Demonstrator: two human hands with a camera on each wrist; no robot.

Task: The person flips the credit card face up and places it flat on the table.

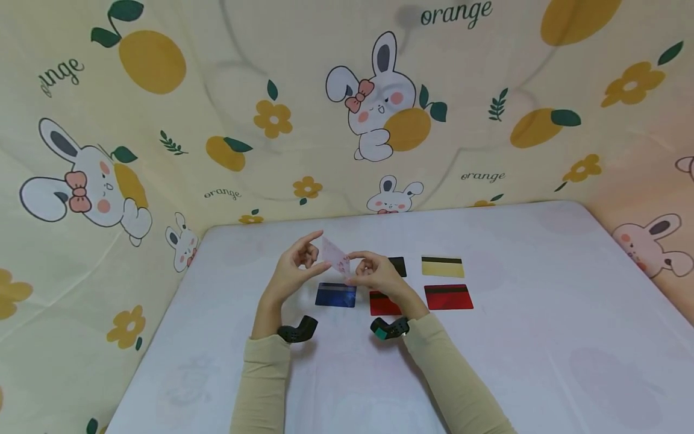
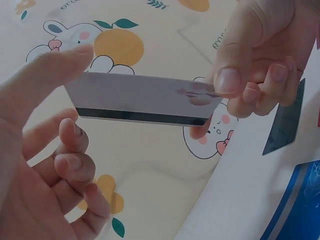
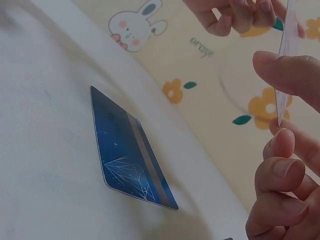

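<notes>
currently: holding a pale card (image 1: 337, 258) in both hands

noted raised off the white table (image 1: 190, 337), tilted; can read a dark stripe along one long edge and pinkish print towards one end. found the left hand (image 1: 295, 268) pinching one end between thumb and forefinger, with remaining fingers loosely curled; saw the right hand (image 1: 382, 274) pinching the opposite end likewise. logged flat on the table, near and below: a blue card (image 1: 335, 295); a black card (image 1: 400, 266), partly covered by the right hand. logged further right: a gold card (image 1: 442, 267), dark-striped; before it, a red card (image 1: 449, 298); beside that, another red card (image 1: 382, 305), partly hidden by the right arm. recorded at back: cloth (image 1: 331, 205) printed with rabbits, oranges, flowers.
</notes>
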